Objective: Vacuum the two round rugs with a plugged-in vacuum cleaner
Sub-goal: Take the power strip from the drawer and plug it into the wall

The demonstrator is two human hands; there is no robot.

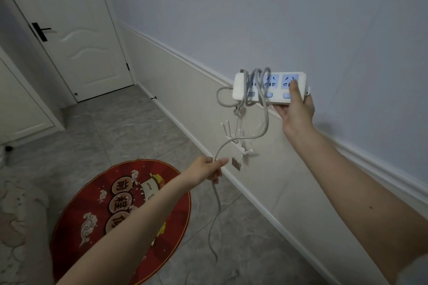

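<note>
Holding a white power strip (269, 87) up in front of the pale wall (278, 18), the right hand (297, 111) grips its right end — thumb pressed across the front over the rightmost socket, fingers curled behind and under. The strip's grey cord (256, 90) is wound a few turns around its left half, with one loop sticking out past the left end. From there the cord drops in a curve to the left hand (210, 168), which pinches it between thumb and curled fingers lower down and nearer the floor; below that hand the cord hangs loose and trails down toward the grey tiles (129, 127).

A wall outlet plate (236, 146) with small white clips around it sits on the beige lower panel of the wall, just behind the hanging cord and between the two hands.

One round rug (97, 210) — red, with printed characters and cloud shapes — lies on the floor at near left, partly hidden by the left forearm. At the far left edge a pale, cream-coloured rug (16, 215) shows only in part. A white door (76, 30) with a black handle stands shut at the far left.
</note>
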